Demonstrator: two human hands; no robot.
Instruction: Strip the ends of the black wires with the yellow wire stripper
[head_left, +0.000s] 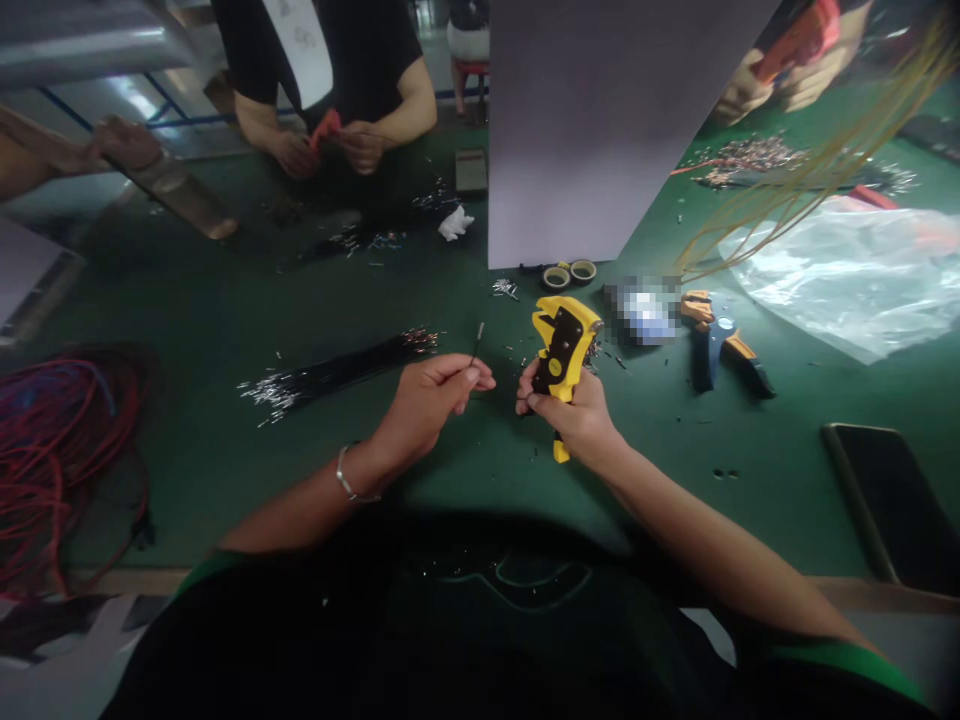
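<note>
In my left hand (429,400) a thin black wire (478,340) is pinched between thumb and fingers, its silvery end pointing up. My right hand (577,412) is wrapped around a yellow and black wire stripper (564,350), held upright with its jaws at the top. A gap separates the wire from the tool. Left of my left hand lies a bundle of black wires (337,370), with silvery tips at one end and coppery ends at the other. Small metal terminals (504,288) sit in a little pile beyond my hands.
A grey panel (585,130) stands on the green table behind two tape rolls (568,275). To the right are orange-black pliers (724,340), a clear plastic bag (847,270) and a phone (892,500). Red cables (67,450) are coiled at left. Co-workers' hands (330,148) hold red tools across the table.
</note>
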